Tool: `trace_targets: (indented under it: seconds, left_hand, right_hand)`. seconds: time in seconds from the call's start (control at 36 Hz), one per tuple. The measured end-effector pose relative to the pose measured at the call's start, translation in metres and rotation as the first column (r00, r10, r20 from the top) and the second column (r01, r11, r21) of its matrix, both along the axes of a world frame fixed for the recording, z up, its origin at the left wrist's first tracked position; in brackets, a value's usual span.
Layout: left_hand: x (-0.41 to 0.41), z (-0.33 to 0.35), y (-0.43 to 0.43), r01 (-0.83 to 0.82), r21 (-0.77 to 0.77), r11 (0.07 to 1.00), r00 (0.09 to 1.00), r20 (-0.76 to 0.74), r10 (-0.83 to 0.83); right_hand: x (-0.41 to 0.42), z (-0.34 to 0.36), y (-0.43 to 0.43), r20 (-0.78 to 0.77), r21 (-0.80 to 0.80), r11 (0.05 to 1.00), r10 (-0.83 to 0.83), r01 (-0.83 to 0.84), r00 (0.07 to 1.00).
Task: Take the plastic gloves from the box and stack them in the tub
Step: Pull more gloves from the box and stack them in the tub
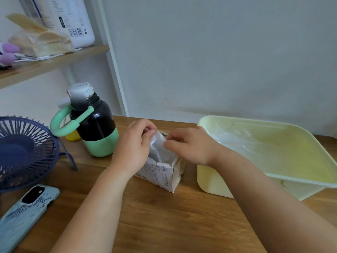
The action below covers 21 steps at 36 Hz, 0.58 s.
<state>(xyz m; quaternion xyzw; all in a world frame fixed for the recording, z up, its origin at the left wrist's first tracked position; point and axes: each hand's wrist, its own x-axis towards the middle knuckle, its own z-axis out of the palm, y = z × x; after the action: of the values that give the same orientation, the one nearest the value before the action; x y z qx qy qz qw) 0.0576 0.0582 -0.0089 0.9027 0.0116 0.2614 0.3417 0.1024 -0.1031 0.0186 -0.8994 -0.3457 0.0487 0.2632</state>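
Drawing a glove (159,145) from the box (164,175): the left hand (134,143) pinches the film's upper edge between thumb and curled fingers, and the right hand (189,146) pinches the opposite edge, so both hands are closed on one thin sheet just above the torn-open top. The glove's lower part lies inside the box, which stands on the desk (145,220) between the bottle (94,125) and the tub (209,179), just beside the tub's near-left corner. Clear crumpled film (235,141) lies at the tub's far-left end, which suggests several gloves are already stacked there; how many are left in the box cannot be told. For a clean pull, the sheet is probably best raised straight up and slowly, so that clinging neighbours peel away instead of coming out in a clump. Neither hand holds the box, and it looks light, so it may lift or tip with the film. Freeing one hand to press its rim down would likely prevent this. The glove should then travel the short way right and be laid flat on the existing heap, not dropped, to keep the stack even. The bottle stands near the left forearm, so a wide elbow swing could knock it.
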Motion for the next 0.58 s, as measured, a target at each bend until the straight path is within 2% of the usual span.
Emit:
trace_targets:
  seconds: [0.08,0.19,0.28,0.39,0.58]
  left_hand:
    - [0.0,-0.001,-0.003,-0.019,-0.07,0.997,1.0,0.019,0.02]
    - [-0.007,0.003,-0.003,0.009,-0.097,0.995,1.0,-0.004,-0.01]
    - [-0.017,0.008,0.002,0.011,-0.039,0.999,0.998,-0.064,-0.013]
    - [-0.027,0.008,0.006,-0.063,0.15,0.987,0.98,-0.18,0.09]
    - [-0.023,0.008,-0.002,-0.124,0.205,0.971,0.98,-0.126,0.151]
  right_hand:
    - [0.0,-0.003,0.0,0.084,-0.081,0.997,0.011,-0.005,0.996]
    - [0.003,-0.006,0.0,0.107,-0.059,0.998,-0.027,0.033,0.994]
    - [0.004,-0.007,0.001,0.12,-0.039,0.999,-0.03,0.035,0.992]
    - [0.004,-0.006,0.001,0.135,-0.064,0.998,-0.012,0.021,0.991]
    - [0.005,-0.003,0.005,0.158,-0.225,0.974,-0.001,0.037,0.987]
